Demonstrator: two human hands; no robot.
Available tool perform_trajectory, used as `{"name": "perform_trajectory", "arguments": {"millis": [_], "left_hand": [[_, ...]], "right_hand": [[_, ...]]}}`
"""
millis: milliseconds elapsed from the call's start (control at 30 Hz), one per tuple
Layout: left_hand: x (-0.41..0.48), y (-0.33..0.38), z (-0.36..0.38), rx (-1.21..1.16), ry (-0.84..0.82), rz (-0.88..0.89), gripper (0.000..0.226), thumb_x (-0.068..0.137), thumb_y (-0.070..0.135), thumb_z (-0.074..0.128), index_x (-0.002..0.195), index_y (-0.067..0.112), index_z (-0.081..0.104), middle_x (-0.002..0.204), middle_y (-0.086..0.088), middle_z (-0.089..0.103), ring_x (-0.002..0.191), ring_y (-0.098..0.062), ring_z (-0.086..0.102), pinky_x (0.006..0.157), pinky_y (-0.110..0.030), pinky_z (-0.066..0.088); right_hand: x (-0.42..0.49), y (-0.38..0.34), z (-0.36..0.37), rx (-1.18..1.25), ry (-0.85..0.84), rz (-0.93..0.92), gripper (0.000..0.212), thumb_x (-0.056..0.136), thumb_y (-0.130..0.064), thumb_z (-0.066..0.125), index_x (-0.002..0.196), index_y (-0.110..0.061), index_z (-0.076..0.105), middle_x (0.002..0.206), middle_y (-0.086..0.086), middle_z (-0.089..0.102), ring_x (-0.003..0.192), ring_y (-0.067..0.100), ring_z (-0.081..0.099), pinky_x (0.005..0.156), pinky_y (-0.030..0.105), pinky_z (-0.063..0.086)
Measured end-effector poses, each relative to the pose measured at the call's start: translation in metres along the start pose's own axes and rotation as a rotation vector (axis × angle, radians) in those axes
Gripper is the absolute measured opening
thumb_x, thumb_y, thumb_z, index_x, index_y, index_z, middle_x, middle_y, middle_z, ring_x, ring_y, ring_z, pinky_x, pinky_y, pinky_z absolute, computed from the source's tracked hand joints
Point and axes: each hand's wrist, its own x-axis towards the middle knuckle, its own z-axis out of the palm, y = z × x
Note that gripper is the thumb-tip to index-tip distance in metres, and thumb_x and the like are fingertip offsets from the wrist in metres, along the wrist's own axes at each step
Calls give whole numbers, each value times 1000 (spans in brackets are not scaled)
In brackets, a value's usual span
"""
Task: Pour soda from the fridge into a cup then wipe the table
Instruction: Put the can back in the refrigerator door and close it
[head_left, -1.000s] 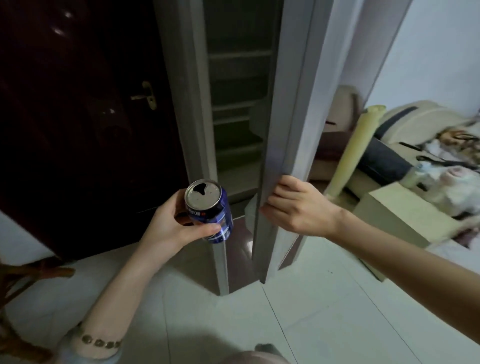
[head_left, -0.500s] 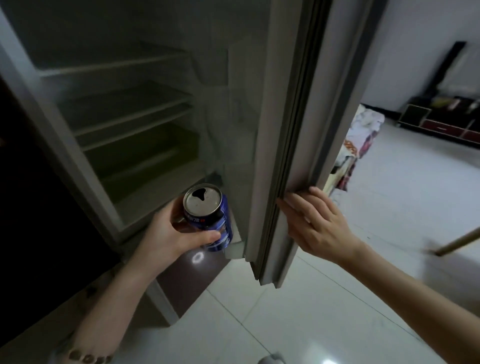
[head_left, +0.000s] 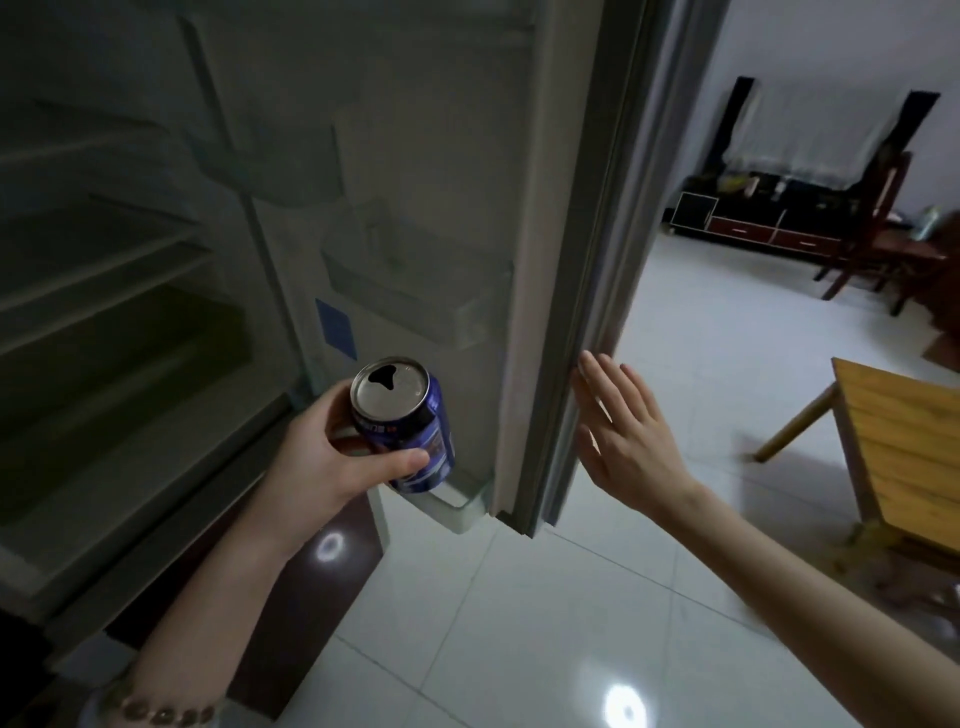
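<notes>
Both hands were up: the left hand (head_left: 332, 457) gripped the opened soda can (head_left: 402, 423), upright, just before the fridge door (head_left: 524, 291); the right hand (head_left: 626, 436), spread flat and empty, rested against the door's outer edge. Farther right stood the wooden table (head_left: 904, 447).

Wooden table (head_left: 904, 447) on glossy white floor (head_left: 519, 623).

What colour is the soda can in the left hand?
Dark blue with a silver top, seen in the head view: soda can, left hand.
</notes>
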Motion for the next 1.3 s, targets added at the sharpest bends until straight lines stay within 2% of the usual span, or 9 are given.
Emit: {"name": "perform_trajectory", "arguments": {"millis": [200, 367, 467, 700, 833, 1000, 1133, 1233, 1300], "left_hand": [[50, 5, 41, 1, 16, 24, 73, 45, 35, 85, 113, 25, 62, 108, 6, 69, 103, -11, 64, 85, -27, 48], [89, 9, 73, -5, 46, 48, 72, 43, 34, 85, 110, 21, 62, 106, 3, 70, 100, -12, 65, 81, -26, 50], [113, 18, 88, 4, 61, 63, 71, 43, 35, 84, 109, 20, 63, 104, 3, 70, 99, -12, 65, 83, -26, 49], [161, 38, 102, 66, 88, 75, 68, 45, 39, 84, 107, 20, 64, 103, 3, 71, 98, -11, 65, 89, -32, 50], [184, 39, 102, 74, 100, 64, 68, 44, 42, 83, 106, 20, 64, 102, 4, 71, 99, -12, 65, 91, -34, 49], [209, 39, 99, 70, 94, 78, 61, 48, 34, 84, 105, 19, 64, 101, 4, 71, 96, -8, 64, 79, -16, 48], [230, 42, 91, 66, 82, 95, 66, 45, 40, 83, 105, 18, 65, 100, 2, 71, 95, -10, 65, 78, -19, 48], [245, 47, 85, 94, 72, 114, 63, 49, 29, 88, 106, 16, 64, 98, 2, 71, 86, 1, 63, 61, -6, 43], [254, 52, 81, 105, 58, 124, 60, 53, 29, 87, 107, 16, 64, 99, 2, 71, 87, 1, 63, 65, -8, 45]], "right_hand": [[17, 47, 25, 317, -115, 224, 67, 78, -9, 51, 141, 3, 30, 148, 24, 29, 137, 34, 26, 111, 46, 29], [41, 75, 51, 715, -136, 552, 80, 85, -9, 55, 150, -13, 10, 158, 3, 8, 143, 11, 8, 116, 29, 13], [54, 95, 68, 810, -107, 632, 81, 85, -7, 55, 150, -17, 9, 158, -2, 7, 144, 9, 7, 116, 30, 12], [82, 139, 104, 821, -165, 662, 80, 83, -12, 52, 150, -14, 7, 159, 2, 4, 145, 15, 5, 118, 38, 13], [97, 158, 122, 800, -195, 676, 80, 84, -10, 53, 150, -13, 7, 159, 3, 3, 145, 16, 6, 118, 35, 13], [115, 176, 146, 769, -237, 696, 81, 85, -11, 54, 150, -12, 6, 158, 5, 4, 145, 18, 6, 117, 34, 13], [129, 184, 160, 775, -249, 710, 80, 85, -9, 54, 150, -8, 6, 158, 7, 4, 145, 17, 5, 114, 26, 7], [140, 191, 172, 806, -246, 757, 79, 86, -8, 54, 150, -9, 8, 158, 7, 6, 145, 17, 6, 115, 27, 9], [146, 194, 179, 816, -251, 778, 79, 85, -8, 54, 150, -9, 8, 158, 7, 7, 145, 17, 7, 115, 28, 10]]}}
